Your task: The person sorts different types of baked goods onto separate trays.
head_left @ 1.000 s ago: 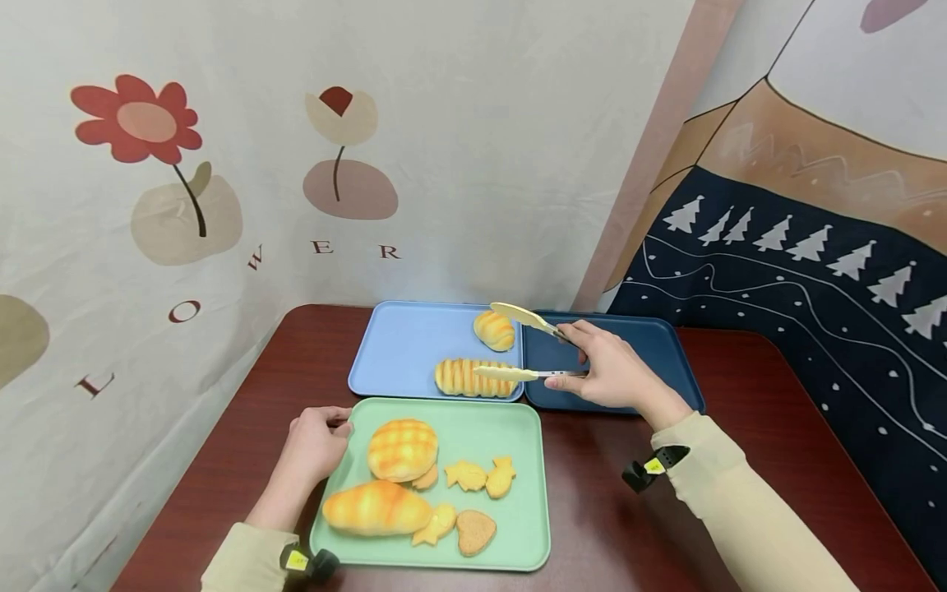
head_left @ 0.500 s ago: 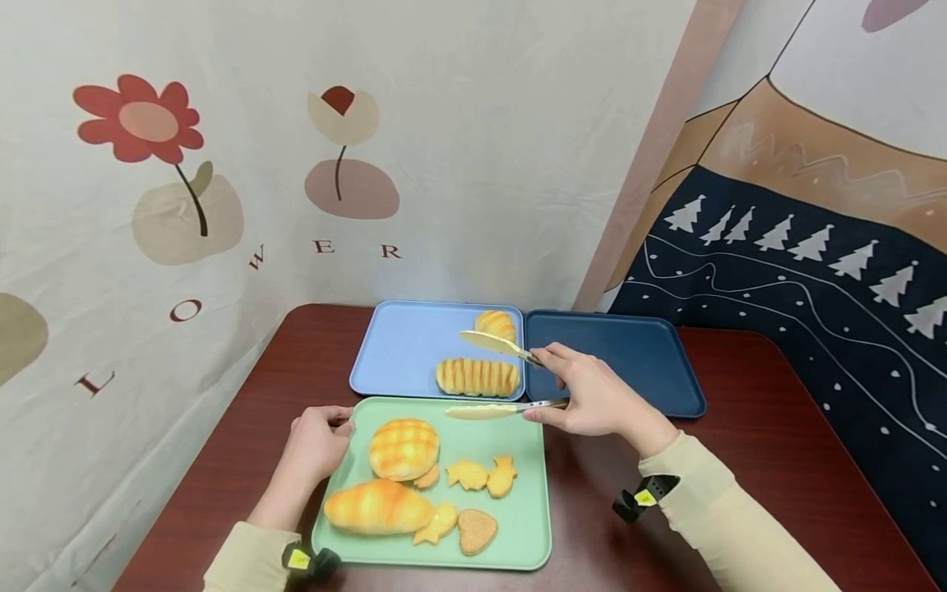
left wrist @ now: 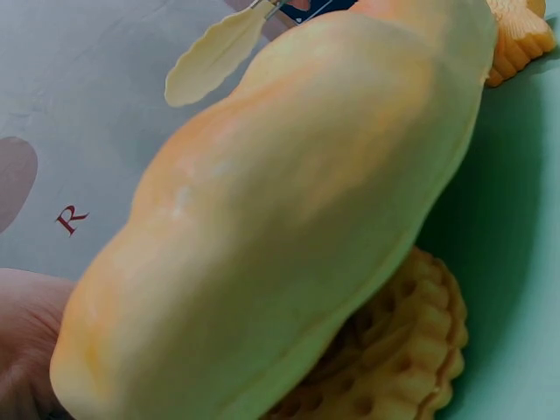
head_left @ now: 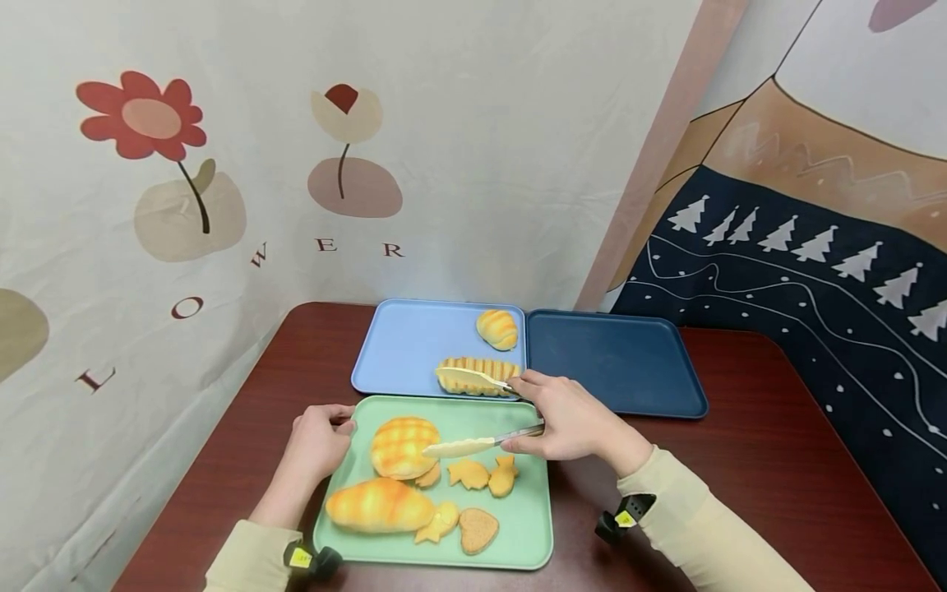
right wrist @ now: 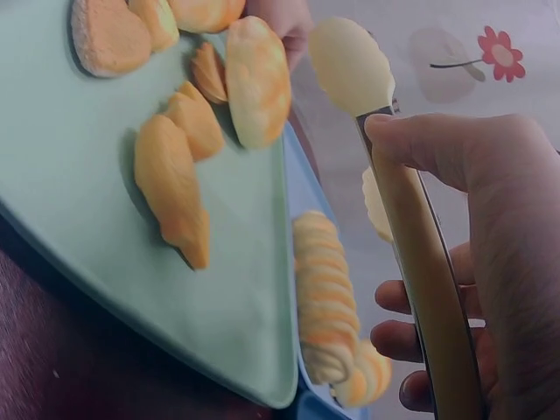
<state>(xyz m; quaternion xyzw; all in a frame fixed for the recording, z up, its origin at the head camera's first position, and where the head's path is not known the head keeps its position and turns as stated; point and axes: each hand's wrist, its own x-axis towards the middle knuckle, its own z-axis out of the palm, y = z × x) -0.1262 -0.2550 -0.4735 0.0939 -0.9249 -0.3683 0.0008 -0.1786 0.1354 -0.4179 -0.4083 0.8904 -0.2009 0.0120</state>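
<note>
My right hand (head_left: 570,417) holds a pair of food tongs (right wrist: 420,262) with cream scalloped tips, spread apart. One tip hangs over the round checkered bun (head_left: 404,446) on the green tray (head_left: 518,526); the other overlaps the ridged bread roll (head_left: 481,376) on the blue tray. Nothing sits between the tips. At the green tray's upper left corner, my left hand (head_left: 320,440) grips the rim. A long bread (head_left: 379,506) lies near it and fills the left wrist view. Fish-shaped cookies (head_left: 468,474), a star-ended one (head_left: 438,522) and a heart cookie (head_left: 478,530) share the tray.
Behind the green tray stand a light blue tray (head_left: 414,337), with a small croissant-like roll (head_left: 497,329) at its right end, and a dark blue tray (head_left: 614,362). All rest on a reddish-brown table (head_left: 740,411). A printed cloth (head_left: 481,164) hangs behind.
The tongs in my right hand have moved from above the blue tray toward me and left, over the green tray. My left hand has stayed on the green tray's rim.
</note>
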